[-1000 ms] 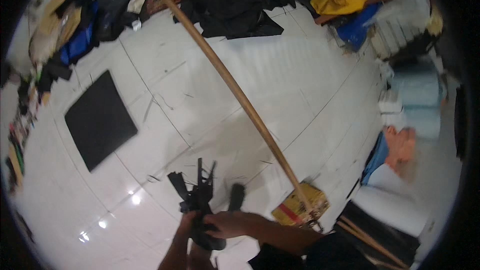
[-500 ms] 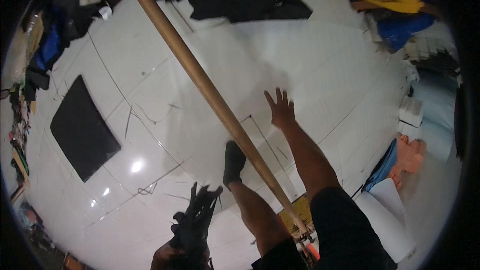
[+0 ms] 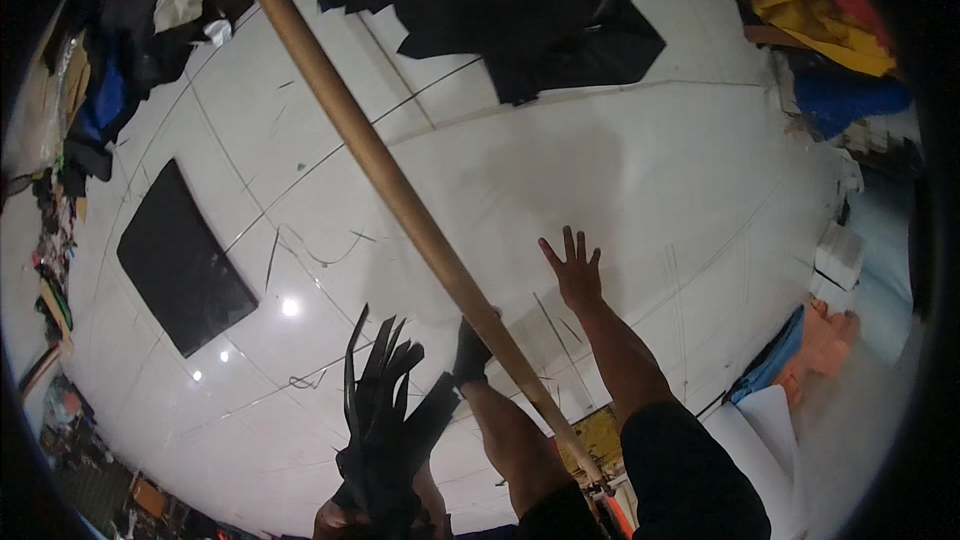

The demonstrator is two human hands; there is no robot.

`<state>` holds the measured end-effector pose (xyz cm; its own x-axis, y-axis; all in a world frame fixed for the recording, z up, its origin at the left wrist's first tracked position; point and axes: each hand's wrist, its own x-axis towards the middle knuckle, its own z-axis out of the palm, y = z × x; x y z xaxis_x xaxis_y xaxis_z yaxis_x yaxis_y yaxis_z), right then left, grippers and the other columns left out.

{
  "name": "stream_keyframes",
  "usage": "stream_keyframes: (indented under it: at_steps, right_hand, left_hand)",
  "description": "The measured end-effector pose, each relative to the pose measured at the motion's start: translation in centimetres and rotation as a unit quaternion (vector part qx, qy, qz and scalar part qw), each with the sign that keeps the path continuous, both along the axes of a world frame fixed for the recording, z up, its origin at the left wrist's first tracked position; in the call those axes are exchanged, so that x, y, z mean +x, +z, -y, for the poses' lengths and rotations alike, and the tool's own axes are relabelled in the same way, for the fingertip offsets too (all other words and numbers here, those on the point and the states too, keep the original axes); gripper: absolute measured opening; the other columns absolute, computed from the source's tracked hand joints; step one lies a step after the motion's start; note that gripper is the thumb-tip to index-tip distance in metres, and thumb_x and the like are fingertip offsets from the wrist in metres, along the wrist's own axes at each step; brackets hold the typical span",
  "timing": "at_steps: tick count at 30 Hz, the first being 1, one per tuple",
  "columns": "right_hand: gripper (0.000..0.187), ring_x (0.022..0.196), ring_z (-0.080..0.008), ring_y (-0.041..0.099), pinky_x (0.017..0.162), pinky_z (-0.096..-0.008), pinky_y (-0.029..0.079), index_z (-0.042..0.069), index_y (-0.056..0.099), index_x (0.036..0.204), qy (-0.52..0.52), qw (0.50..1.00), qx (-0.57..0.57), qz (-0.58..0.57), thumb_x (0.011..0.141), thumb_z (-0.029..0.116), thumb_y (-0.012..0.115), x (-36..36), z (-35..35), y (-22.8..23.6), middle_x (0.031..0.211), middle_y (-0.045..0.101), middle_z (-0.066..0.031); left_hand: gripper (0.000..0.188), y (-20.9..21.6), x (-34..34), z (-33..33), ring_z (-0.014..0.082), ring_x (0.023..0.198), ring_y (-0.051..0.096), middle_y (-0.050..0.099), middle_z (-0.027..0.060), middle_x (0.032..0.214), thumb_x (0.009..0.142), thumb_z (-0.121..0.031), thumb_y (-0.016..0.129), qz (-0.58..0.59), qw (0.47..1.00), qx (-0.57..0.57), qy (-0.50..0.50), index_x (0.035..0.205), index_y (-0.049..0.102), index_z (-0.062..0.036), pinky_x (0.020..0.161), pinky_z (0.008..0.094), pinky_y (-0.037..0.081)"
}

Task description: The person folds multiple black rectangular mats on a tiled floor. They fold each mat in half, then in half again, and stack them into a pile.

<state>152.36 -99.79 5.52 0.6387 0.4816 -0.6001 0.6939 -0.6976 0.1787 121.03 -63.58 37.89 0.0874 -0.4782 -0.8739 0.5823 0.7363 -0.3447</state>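
At the lower left, my left hand (image 3: 338, 518) is closed around a bundle of long black strips (image 3: 385, 430), which looks like cut leather or fabric. The strips fan out upward, and some fingers are hidden behind them. My right hand (image 3: 578, 275) is open with its fingers spread, over a large whitish sheet (image 3: 690, 170) on the floor. Whether it touches the sheet I cannot tell. Between my hands stands my leg with a dark-socked foot (image 3: 470, 350), partly covered by a long brown tube (image 3: 400, 195) that slants across the view.
A flat black panel (image 3: 185, 260) lies on the tiled floor (image 3: 290, 180) at left. Black material (image 3: 540, 20) spreads at the far side. Yellow cloth (image 3: 815, 25), blue material (image 3: 845, 100) and white rolled sheets (image 3: 755, 440) line the right. Thin offcuts (image 3: 320, 375) lie scattered.
The view has shifted, showing more of the far black material. The bundle of strips in my left hand has risen and spread out. My right hand remains spread over the sheet.
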Motion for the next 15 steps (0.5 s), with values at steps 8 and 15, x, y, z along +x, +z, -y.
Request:
stream_keyframes:
  at_steps: [8, 15]
  right_hand:
    - [0.068, 0.134, -0.0314, 0.047, 0.100, -0.0433, 0.049, 0.020, 0.034, 0.150, -0.267, 0.954, 0.096, -0.093, 0.088, 0.000, 0.052, 0.4, 4.0, -3.7, 0.149, 0.042, -0.0199]
    - [0.040, 0.098, -0.0230, 0.064, 0.089, -0.0402, 0.050, 0.004, 0.054, 0.130, -0.417, 0.839, 0.298, 0.183, 0.097, 0.027, 0.051, 7.1, 20.1, 4.1, 0.108, 0.067, -0.0071]
  left_hand:
    - [0.065, 0.9, -1.1, -0.5, 0.0326, 0.102, 0.065, 0.062, 0.0170, 0.123, 0.082, -0.025, 0.069, -0.010, 0.999, 0.039, 0.031, 0.136, 0.047, 0.0027, 0.095, 0.0459, 0.052]
    - [0.065, 5.8, -0.6, -1.1, 0.0331, 0.103, 0.065, 0.062, 0.0171, 0.124, 0.082, -0.025, 0.069, 0.040, 0.994, 0.068, 0.069, 0.137, 0.047, 0.0026, 0.096, 0.0460, 0.051]
